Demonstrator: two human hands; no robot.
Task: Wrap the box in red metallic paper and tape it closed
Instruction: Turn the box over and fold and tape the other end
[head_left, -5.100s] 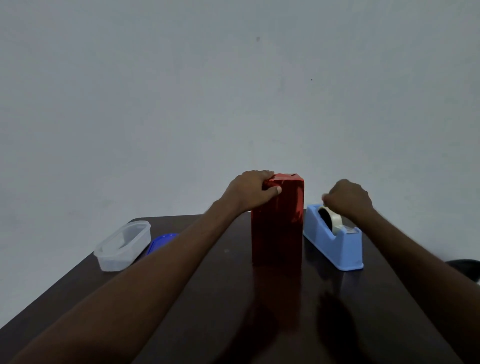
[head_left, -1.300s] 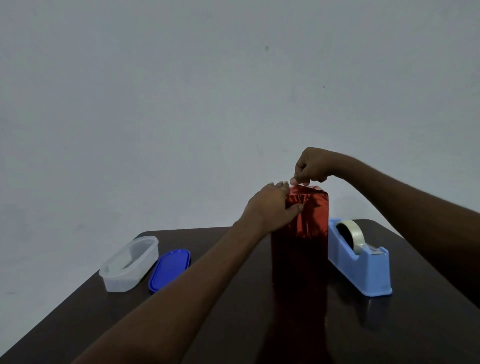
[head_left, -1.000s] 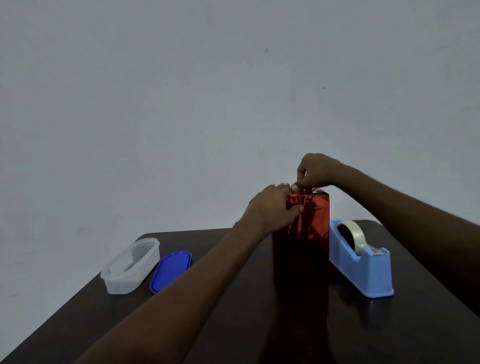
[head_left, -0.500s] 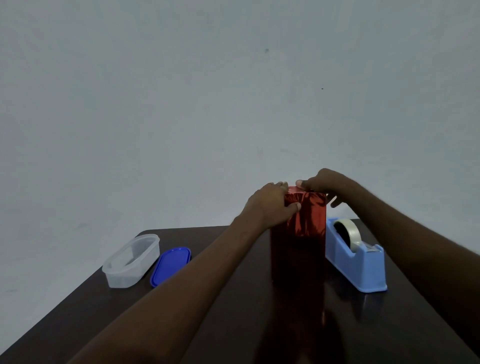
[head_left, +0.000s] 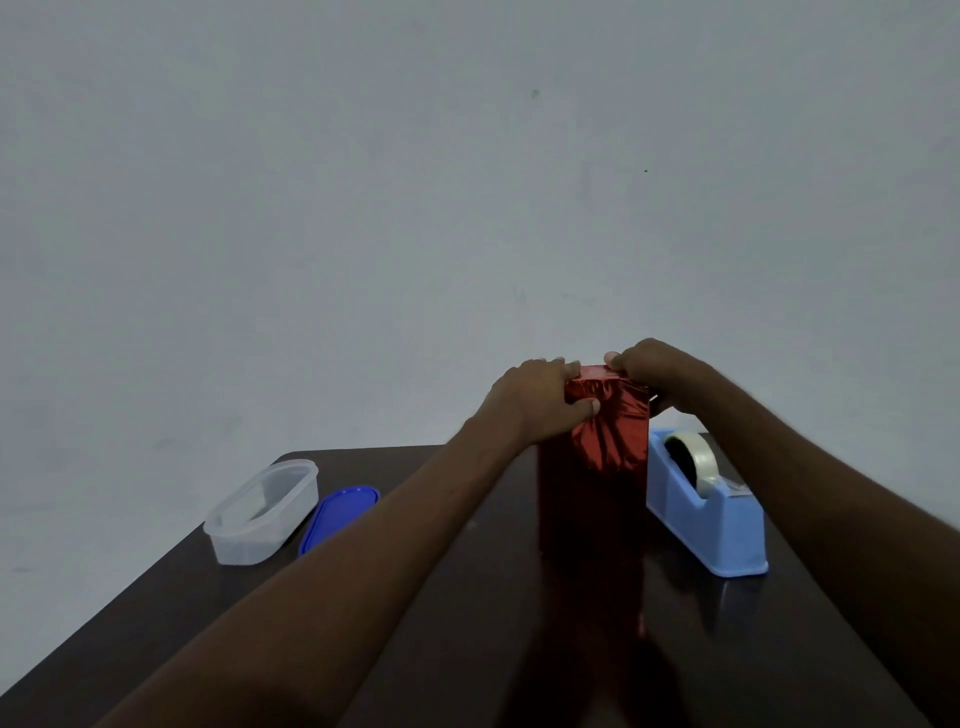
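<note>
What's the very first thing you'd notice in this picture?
The shiny red wrapped box standing upright in the middle of the dark table, with the left hand and right hand holding its top. Just right of it sits a light blue tape dispenser.

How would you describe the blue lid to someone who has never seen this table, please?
Start at the dark wooden table and look to its far left corner, where a clear plastic container stands open. The blue lid lies flat on the tabletop just right of that container. It is the only deep blue, flat oval there; the tape dispenser is paler blue and blocky.
</note>
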